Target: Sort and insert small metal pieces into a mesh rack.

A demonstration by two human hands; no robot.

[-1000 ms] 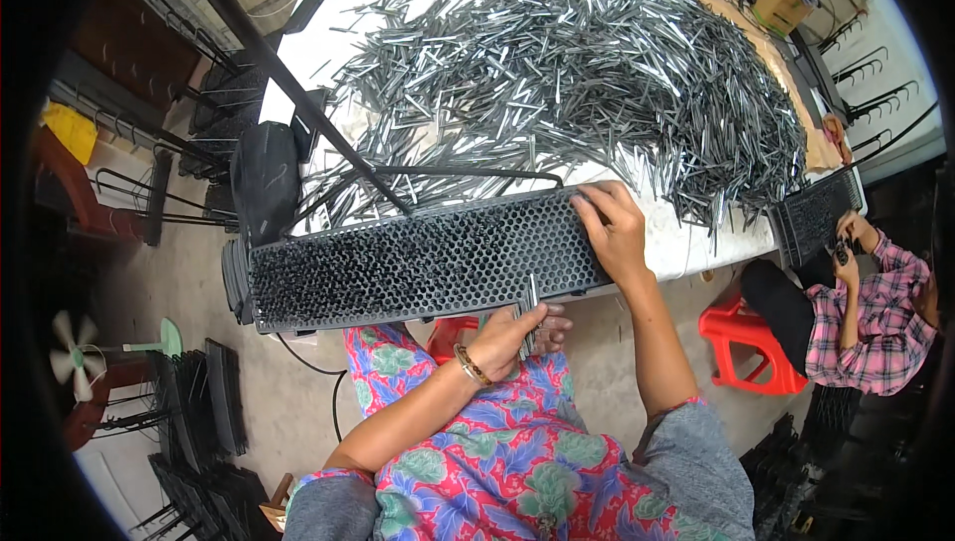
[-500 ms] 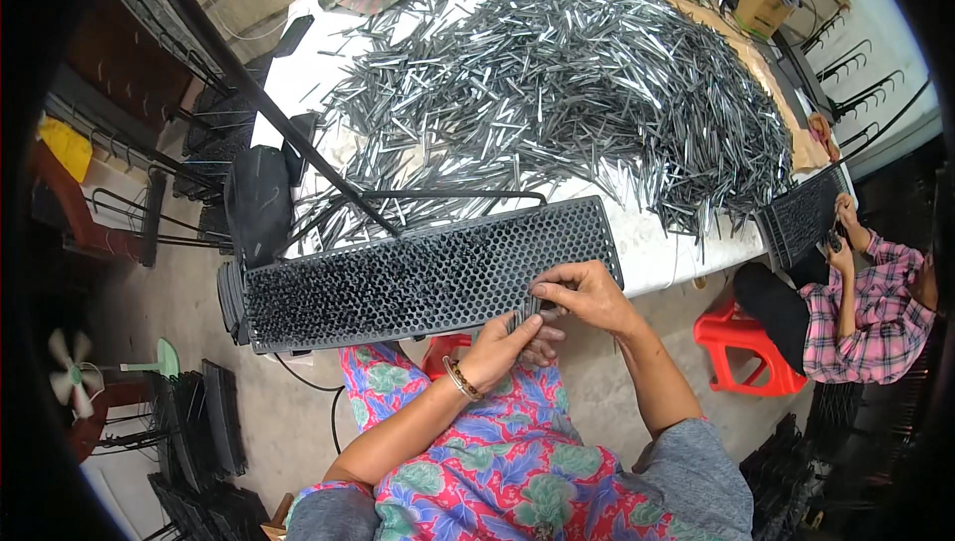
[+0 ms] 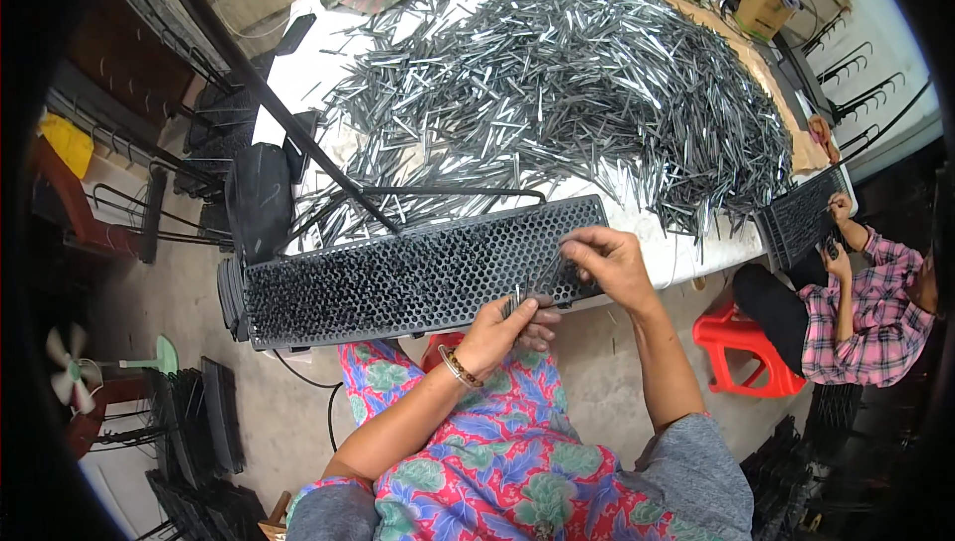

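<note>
A long black panel full of round holes lies tilted along the near table edge. Many holes in its left and middle parts hold short dark pieces, while the right part shows bare holes. My left hand is closed around a small bundle of thin dark strips at the panel's lower edge. Over the right end of the panel, my right hand pinches what looks like one thin strip; its tip is hard to make out. A large heap of the same dark, shiny strips covers the table beyond.
A black bar crosses above the panel's left half. The white table shows at the right. There, a co-worker in a plaid shirt handles another black panel beside a red stool. A fan stands at far left.
My right hand has moved up and to the right, away from my left hand. The left hand with its bundle has barely shifted. The co-worker's hands have moved slightly.
</note>
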